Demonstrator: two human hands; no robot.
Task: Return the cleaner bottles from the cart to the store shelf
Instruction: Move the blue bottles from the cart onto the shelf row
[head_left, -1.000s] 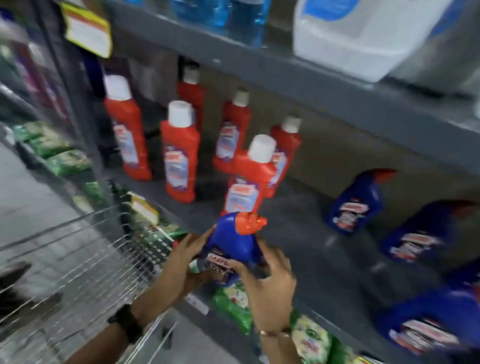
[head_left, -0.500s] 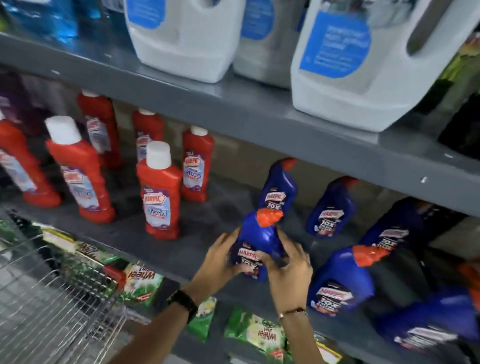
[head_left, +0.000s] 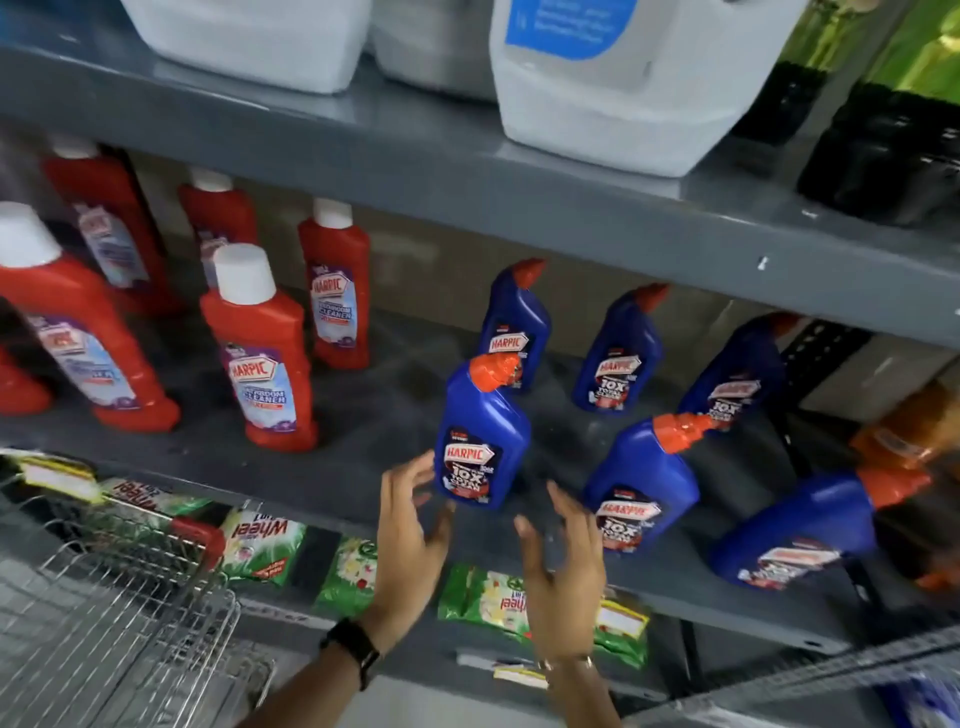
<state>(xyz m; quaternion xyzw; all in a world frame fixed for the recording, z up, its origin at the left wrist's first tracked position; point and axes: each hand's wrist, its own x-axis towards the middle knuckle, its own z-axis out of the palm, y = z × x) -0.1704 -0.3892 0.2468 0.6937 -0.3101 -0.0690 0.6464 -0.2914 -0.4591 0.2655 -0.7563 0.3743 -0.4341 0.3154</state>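
Observation:
A blue cleaner bottle (head_left: 480, 436) with an orange cap stands upright near the front edge of the grey shelf (head_left: 363, 431). My left hand (head_left: 410, 535) is just left of and below its base, fingers spread, a fingertip close to the label. My right hand (head_left: 563, 561) hovers to the right of the bottle, fingers apart, holding nothing. Several more blue bottles (head_left: 641, 483) stand to the right and behind. Red bottles (head_left: 262, 353) with white caps fill the shelf's left side. The wire cart (head_left: 109, 613) is at the lower left.
White jugs (head_left: 623, 78) sit on the upper shelf board (head_left: 519, 192), low over the bottles. Green detergent packets (head_left: 260, 540) lie on the shelf below. A dark container (head_left: 883, 150) stands at the upper right.
Both hands held the blue bottle and carried it from over the cart to the shelf. Now it stands there and both hands have let go and drawn back slightly.

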